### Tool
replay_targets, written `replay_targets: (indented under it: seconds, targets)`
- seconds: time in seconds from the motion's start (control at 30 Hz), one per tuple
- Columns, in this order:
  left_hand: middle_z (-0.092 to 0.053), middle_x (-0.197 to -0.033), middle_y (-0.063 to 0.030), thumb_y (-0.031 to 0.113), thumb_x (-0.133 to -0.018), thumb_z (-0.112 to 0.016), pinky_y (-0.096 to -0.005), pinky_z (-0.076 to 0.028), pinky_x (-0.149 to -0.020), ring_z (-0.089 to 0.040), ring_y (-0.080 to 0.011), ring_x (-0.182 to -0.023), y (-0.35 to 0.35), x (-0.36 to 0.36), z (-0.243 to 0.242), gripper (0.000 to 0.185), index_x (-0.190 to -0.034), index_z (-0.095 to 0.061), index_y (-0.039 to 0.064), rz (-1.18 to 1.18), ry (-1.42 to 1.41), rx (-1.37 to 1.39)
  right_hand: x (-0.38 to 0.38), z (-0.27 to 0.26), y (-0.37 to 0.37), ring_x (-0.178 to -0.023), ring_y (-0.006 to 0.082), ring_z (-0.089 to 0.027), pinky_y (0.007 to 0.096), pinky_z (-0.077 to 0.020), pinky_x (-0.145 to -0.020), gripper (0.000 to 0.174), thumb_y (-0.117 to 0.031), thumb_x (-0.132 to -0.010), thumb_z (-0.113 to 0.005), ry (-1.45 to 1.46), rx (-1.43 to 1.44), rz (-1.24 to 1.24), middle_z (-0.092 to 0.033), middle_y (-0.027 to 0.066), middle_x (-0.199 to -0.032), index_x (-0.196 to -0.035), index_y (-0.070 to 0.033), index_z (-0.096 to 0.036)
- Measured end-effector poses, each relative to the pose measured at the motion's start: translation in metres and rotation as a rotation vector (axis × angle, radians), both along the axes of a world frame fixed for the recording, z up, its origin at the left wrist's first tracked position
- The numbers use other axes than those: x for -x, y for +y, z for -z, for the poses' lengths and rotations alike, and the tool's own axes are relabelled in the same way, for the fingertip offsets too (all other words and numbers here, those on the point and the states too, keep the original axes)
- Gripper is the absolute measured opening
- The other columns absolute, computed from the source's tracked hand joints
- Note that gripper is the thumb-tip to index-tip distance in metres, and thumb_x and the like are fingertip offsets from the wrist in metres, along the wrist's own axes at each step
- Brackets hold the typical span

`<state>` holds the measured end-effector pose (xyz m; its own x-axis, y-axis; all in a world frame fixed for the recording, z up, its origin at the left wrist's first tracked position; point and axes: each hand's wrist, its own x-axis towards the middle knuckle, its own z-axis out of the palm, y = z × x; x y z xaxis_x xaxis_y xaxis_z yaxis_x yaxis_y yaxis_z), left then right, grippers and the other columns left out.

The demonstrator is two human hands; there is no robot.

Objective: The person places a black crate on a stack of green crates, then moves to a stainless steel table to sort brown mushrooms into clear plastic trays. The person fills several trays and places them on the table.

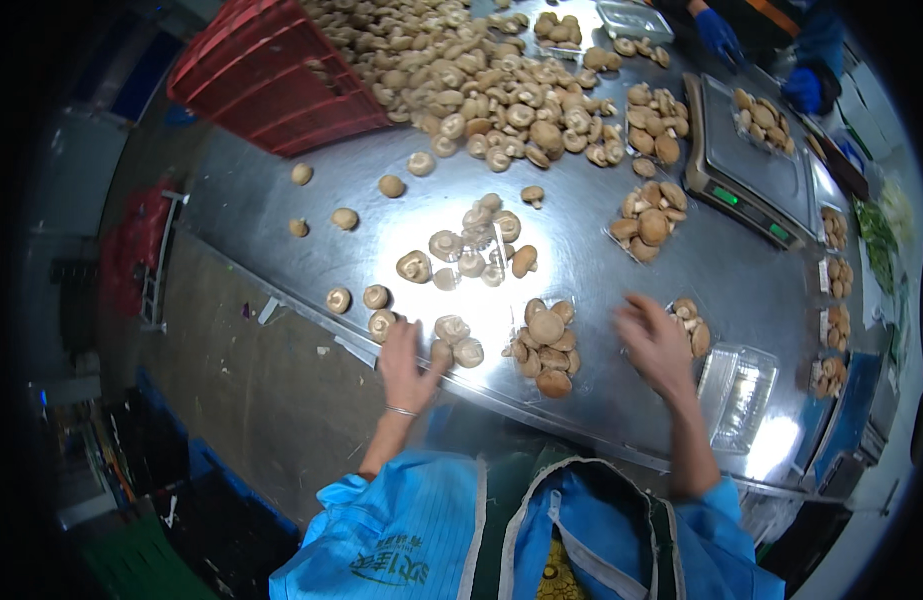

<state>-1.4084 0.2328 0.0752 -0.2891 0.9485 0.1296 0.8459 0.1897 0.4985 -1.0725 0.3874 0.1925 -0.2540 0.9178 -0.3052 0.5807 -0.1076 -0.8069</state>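
Note:
My left hand [409,367] is at the table's near edge, its fingers around or beside a few loose mushrooms [452,341]; whether it grips one I cannot tell. To its right, a clear plastic tray of brown mushrooms [547,349] lies before me. My right hand [650,341], somewhat blurred, is over the steel table beside another tray of mushrooms [698,330], partly hidden by the hand. Farther in, a clear tray [499,251] has mushrooms in and around it. Another filled tray [650,221] lies beyond my right hand.
A red plastic crate [274,82] lies tipped beside a large mushroom heap [461,75]. A digital scale [754,165] bears a filled tray. Empty clear trays [737,397] lie near my right forearm, with several packed ones along the right. A co-worker's blue-gloved hand [718,34] is at the far right.

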Motion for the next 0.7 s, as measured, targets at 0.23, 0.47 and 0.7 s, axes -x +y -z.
replay_targets:
  seconds: [0.23, 0.47, 0.7]
  targets:
    - [-0.029, -0.15, -0.0194, 0.042, -0.066, -0.081, -0.0556, -0.01, -0.113, -0.027, -0.0355, -0.14, 0.009, -0.045, 0.003, 0.101, -0.146, -0.03, 0.008, 0.026, 0.029, 0.17, 0.183, 0.082, 0.056, -0.091, 0.0389, -0.066, 0.0431, -0.0522, -0.079, 0.051, -0.026, -0.086, -0.059, -0.229, -0.028, -0.387, -0.065, 0.0281, -0.098, -0.127, 0.002, -0.05]
    - [-0.029, -0.149, -0.0235, 0.045, -0.07, -0.076, -0.0567, -0.015, -0.112, -0.026, -0.0383, -0.14, 0.004, 0.059, -0.005, 0.096, -0.145, -0.031, 0.005, -0.154, -0.014, 0.029, 0.114, 0.039, 0.124, -0.086, 0.0387, -0.065, 0.0471, -0.0523, -0.073, 0.058, 0.001, -0.082, -0.052, -0.3, -0.451, -0.016, -0.062, 0.0278, -0.101, -0.138, 0.001, -0.038]
    - [-0.021, -0.151, -0.0269, 0.053, -0.053, -0.085, -0.0628, -0.019, -0.108, -0.017, -0.0464, -0.14, 0.033, 0.13, -0.025, 0.116, -0.146, -0.031, 0.009, 0.144, 0.143, 0.384, 0.12, 0.077, 0.141, -0.095, 0.0518, -0.058, 0.0545, -0.0482, -0.082, 0.05, -0.008, -0.081, -0.054, -0.666, -0.307, -0.094, -0.056, 0.0314, -0.107, -0.125, 0.002, -0.034]
